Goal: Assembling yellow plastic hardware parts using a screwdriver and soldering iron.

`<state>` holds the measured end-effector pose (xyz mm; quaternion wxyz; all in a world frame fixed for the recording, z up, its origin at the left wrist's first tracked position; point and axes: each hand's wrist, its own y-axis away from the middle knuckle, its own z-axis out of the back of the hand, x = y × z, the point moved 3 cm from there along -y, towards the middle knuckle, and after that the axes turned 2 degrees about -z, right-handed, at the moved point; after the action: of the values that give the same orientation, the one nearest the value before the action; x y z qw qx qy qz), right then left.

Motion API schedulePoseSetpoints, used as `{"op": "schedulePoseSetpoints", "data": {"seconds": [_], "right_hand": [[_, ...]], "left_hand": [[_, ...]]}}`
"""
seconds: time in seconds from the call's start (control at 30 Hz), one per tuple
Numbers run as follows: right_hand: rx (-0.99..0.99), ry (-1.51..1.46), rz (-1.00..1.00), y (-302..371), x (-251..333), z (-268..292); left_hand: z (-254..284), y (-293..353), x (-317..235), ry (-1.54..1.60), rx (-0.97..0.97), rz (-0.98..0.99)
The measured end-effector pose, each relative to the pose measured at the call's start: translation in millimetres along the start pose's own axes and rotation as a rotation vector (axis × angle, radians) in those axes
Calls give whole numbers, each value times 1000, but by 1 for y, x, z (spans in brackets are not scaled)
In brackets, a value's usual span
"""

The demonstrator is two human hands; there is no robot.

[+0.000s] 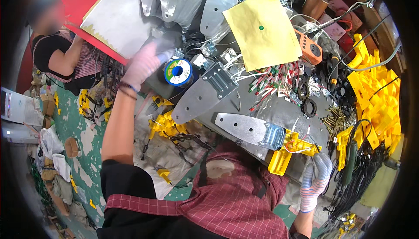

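Observation:
My left hand (145,64), in a pale striped glove, reaches far left beside a solder wire spool (185,74) with a blue rim. Its fingers are smeared by motion, so any hold is unclear. In a striped glove, my right hand (315,182) grips the near right end of a yellow plastic handle (280,162). This handle is joined to a flat grey metal blade (240,128) with holes; red and white wires show in its open shell. Another grey blade (200,98) lies behind it, next to the spool.
A yellow sheet (264,29) covers parts near an orange box-shaped device (309,48). Yellow handles (377,103) pile up at right, above black cables (355,182). Small red and green lamps (275,82) and brass screws (336,120) lie between. Another person (65,55) sits at far left.

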<state>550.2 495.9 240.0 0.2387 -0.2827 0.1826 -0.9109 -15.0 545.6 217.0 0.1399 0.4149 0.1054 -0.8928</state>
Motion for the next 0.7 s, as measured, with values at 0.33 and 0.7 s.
{"op": "schedulePoseSetpoints", "data": {"seconds": [0.33, 0.7], "right_hand": [[-8, -41, -70, 20, -10, 7], [-82, -86, -41, 2, 9, 19]], "left_hand": [[-9, -23, -23, 56, 303, 94], [41, 109, -114, 273, -715, -424]]}}
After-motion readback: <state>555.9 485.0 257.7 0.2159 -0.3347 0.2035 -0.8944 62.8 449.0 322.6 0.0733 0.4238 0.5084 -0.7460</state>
